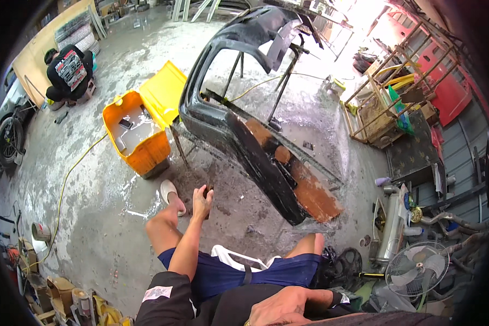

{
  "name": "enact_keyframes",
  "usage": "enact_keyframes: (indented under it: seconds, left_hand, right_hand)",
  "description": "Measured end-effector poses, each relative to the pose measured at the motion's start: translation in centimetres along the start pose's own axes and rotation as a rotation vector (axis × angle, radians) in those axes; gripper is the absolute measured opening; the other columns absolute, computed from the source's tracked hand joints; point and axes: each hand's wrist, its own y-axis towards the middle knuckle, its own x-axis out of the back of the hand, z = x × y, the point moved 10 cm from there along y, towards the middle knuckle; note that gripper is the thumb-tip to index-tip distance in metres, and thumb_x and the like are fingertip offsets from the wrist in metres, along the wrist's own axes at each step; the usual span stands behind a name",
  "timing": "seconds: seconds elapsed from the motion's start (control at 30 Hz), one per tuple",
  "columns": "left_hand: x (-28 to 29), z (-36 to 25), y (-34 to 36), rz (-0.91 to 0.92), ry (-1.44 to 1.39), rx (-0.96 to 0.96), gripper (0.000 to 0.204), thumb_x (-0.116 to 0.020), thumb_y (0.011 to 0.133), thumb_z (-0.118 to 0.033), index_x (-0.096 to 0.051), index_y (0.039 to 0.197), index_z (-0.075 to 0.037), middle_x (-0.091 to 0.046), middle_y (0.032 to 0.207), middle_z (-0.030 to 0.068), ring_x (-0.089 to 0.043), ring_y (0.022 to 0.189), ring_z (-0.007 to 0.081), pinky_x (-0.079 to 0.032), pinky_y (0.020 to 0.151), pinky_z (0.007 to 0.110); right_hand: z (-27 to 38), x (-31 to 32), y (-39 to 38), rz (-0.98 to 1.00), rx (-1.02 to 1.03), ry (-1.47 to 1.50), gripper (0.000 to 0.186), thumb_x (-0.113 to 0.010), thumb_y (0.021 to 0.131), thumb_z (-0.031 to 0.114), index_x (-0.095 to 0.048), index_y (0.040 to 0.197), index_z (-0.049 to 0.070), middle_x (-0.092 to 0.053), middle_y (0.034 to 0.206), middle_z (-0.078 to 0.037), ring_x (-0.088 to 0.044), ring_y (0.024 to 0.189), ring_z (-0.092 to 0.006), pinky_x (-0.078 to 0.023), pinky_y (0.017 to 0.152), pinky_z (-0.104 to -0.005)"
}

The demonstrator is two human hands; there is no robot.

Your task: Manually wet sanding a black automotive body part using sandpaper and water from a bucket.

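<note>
My left hand is out in front of my left knee, its fingers closed round a small dark block-like thing that is mostly hidden by the hand. To the right of it, a black car body panel with a large window opening leans on a metal stand. Reddish-brown patches show along the panel's lower end, and the held thing is apart from it. Bent in close to my chest is my right hand; its fingertips run out of view at the lower edge.
An orange tub of cloudy water stands left of the panel, its yellow lid beside it. Another person crouches at the far left. A yellow hose crosses the wet floor. A fan and metal parts fill the right side.
</note>
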Motion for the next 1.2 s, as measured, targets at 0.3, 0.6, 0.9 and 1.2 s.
enact_keyframes:
  seconds: [0.3,0.6,0.9,1.2]
  left_hand:
    - [0.2,-0.3,0.1,0.051,-0.009,0.099,0.052,-0.075,0.1,-0.032,-0.066,0.136,0.005,-0.063,0.115,0.025,-0.064,0.11,0.0442,-0.052,0.098,0.048]
    - [0.2,-0.2,-0.1,0.063,-0.034,0.096,0.051,-0.075,0.1,-0.031,-0.067,0.135,0.005,-0.063,0.115,0.024,-0.064,0.109,0.0429,-0.052,0.097,0.046]
    - [0.3,2.1,0.4,0.004,-0.044,0.036,0.043,-0.078,0.099,-0.026,-0.072,0.128,0.004,-0.066,0.108,0.0224,-0.067,0.101,0.0393,-0.054,0.091,0.045]
    - [-1.1,1.5,0.8,0.043,0.034,0.007,0.044,-0.077,0.101,-0.029,-0.071,0.129,0.004,-0.066,0.105,0.0239,-0.067,0.101,0.0418,-0.053,0.091,0.047]
  right_hand:
    - [0.0,1.8,-0.2,0.006,-0.081,-0.04,0.037,-0.076,0.1,0.018,-0.065,0.124,-0.007,-0.067,0.118,-0.023,-0.069,0.1,-0.0359,-0.056,0.083,-0.0447]
    - [2.6,5.4,3.2,-0.231,-0.275,-0.112,0.019,-0.076,0.101,0.009,-0.07,0.114,-0.003,-0.071,0.102,-0.016,-0.069,0.092,-0.0296,-0.054,0.079,-0.0407]
    - [8.8,10.6,9.4,-0.742,0.093,0.204,0.014,-0.072,0.099,0.007,-0.073,0.11,-0.003,-0.064,0.099,-0.016,-0.057,0.076,-0.0174,-0.042,0.069,-0.0318]
    - [10.1,12.1,8.2,-0.71,0.166,0.059,0.013,-0.074,0.097,0.005,-0.076,0.106,-0.004,-0.067,0.098,-0.016,-0.064,0.071,-0.019,-0.05,0.065,-0.0282]
